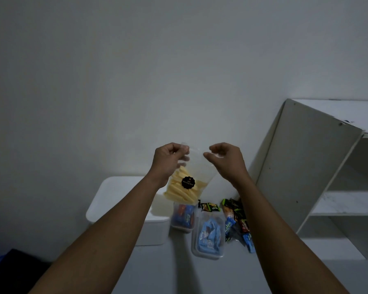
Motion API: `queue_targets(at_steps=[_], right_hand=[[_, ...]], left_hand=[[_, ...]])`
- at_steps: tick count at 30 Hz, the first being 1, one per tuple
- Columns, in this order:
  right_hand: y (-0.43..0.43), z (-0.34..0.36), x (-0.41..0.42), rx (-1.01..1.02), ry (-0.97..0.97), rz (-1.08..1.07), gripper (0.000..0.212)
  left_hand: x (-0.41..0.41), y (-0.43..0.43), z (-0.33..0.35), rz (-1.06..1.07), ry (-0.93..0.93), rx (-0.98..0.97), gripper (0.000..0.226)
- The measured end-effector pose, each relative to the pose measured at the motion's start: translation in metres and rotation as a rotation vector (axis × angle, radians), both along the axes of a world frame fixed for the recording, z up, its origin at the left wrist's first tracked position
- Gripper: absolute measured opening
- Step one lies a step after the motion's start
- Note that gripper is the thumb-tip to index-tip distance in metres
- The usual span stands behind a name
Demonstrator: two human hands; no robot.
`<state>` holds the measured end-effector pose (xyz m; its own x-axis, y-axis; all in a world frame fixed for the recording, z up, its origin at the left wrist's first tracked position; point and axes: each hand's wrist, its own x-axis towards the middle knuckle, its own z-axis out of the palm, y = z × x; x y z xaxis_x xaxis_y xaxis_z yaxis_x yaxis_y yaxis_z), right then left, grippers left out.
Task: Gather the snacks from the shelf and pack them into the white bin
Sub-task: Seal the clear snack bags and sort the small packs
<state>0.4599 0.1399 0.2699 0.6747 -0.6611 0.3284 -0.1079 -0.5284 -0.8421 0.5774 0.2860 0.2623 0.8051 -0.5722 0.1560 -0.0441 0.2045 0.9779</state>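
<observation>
The left hand (168,160) pinches the top left corner of a clear bag (197,166) between thumb and fingers. The right hand (225,161) has its fingers curled at the bag's top right edge. The thumb tip meets the plastic, but it cannot be told whether this hand is clamped on it.

The bag hangs tilted in the air between the two hands. Its lower half is filled with pale yellow sticks (179,189) and it carries a round black label (188,182). In this view its lower end lies over the right end of the white bin (155,232) and the back of a clear tub (183,218).

- White bin: stands on the pale floor (179,274) by the wall, to the left of the snacks.
- Clear tub: just beside the bin's right end, holding blue and orange packets.
- Second clear tub (209,237): nearer the camera, holding light blue packets.
- Small green and black packet (209,207): lies behind the second tub.
- Loose packets (238,221): piled to the right, near the foot of the white shelf (306,166).

The shelf stands at the right, its boards in view.
</observation>
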Motion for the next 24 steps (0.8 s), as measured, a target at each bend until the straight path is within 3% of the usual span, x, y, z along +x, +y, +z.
queue_targets(at_steps=[3,11,18,24], right_hand=[[-0.001,0.010,0.007,-0.233,0.205,0.054,0.022],[0.010,0.014,0.014,-0.221,0.227,0.187,0.024],[0.021,0.003,0.029,-0.214,0.258,0.172,0.033],[0.018,-0.015,0.022,-0.180,0.315,0.166,0.027]], left_hand=[[-0.005,-0.001,-0.002,-0.044,-0.117,0.062,0.010],[-0.008,-0.003,-0.007,-0.014,-0.338,0.176,0.014],[-0.017,-0.012,-0.023,0.208,-0.245,0.123,0.021],[-0.005,-0.010,-0.030,0.362,-0.136,0.116,0.021]])
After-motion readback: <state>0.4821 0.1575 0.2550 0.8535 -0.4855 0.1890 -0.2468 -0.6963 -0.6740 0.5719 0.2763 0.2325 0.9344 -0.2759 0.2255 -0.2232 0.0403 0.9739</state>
